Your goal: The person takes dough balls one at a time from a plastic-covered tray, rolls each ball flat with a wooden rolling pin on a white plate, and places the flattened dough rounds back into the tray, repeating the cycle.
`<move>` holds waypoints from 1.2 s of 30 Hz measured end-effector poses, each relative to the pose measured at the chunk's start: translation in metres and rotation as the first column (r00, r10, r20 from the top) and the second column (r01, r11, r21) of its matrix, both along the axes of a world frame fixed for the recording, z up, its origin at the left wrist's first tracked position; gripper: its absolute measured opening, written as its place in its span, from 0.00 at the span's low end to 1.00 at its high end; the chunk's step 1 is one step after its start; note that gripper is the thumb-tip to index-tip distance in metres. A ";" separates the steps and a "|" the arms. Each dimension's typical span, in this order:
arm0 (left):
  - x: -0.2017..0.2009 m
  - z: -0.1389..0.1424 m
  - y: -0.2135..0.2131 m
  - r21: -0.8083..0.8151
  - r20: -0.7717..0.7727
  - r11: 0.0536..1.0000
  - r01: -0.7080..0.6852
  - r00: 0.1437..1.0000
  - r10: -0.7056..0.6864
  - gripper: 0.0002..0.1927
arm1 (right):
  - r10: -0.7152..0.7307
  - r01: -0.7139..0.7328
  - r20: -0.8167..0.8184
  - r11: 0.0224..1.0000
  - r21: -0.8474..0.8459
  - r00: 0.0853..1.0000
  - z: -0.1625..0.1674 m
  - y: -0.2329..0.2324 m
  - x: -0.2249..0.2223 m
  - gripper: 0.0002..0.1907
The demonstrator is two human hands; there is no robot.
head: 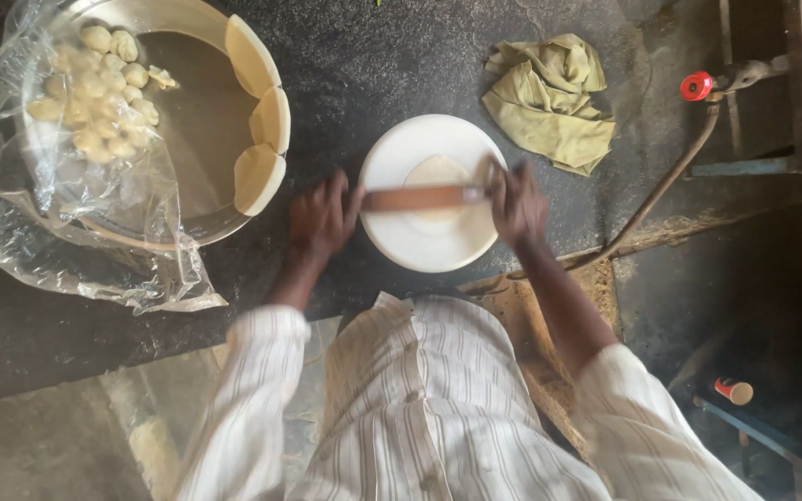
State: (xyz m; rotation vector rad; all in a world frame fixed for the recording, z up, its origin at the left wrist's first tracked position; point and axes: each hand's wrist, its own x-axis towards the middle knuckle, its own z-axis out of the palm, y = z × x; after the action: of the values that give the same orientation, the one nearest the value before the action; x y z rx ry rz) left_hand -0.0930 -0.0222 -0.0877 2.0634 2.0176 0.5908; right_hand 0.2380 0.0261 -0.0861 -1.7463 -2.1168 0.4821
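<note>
Left hand and right hand on rolling pin, dough disc, round white board

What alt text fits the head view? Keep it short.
Seen from above, a person's left hand and right hand press a wooden rolling pin across a small dough disc on a round white board. To the left, a metal basin holds dough balls under clear plastic; a green cloth lies to the right.

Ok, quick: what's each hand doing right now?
Left hand: on the left end of the rolling pin, fingers blurred, grip unclear.
Right hand: on the pin's right end, over the dough disc; grip unclear too.
</note>
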 end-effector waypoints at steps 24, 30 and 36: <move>0.060 -0.025 -0.049 0.097 0.400 0.960 -0.261 0.894 0.203 0.07 | 0.222 -0.228 -0.069 0.968 -0.100 0.973 -0.023 0.059 0.058 0.24; 0.060 -0.035 -0.051 0.024 0.414 0.950 -0.311 0.868 0.274 0.08 | 0.144 -0.147 -0.030 0.964 -0.223 0.989 -0.021 0.033 0.075 0.28; 0.050 -0.031 -0.022 -0.022 0.522 0.926 -0.377 0.785 0.332 0.09 | -0.064 0.002 -0.219 0.963 -0.270 0.974 -0.012 -0.005 0.051 0.26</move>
State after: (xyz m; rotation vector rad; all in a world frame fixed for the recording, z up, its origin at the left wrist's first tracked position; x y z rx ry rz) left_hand -0.0430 -0.0438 -0.1188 1.3368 2.0583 1.1752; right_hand 0.2894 0.0215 -0.0979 -1.7656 -1.9307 0.9494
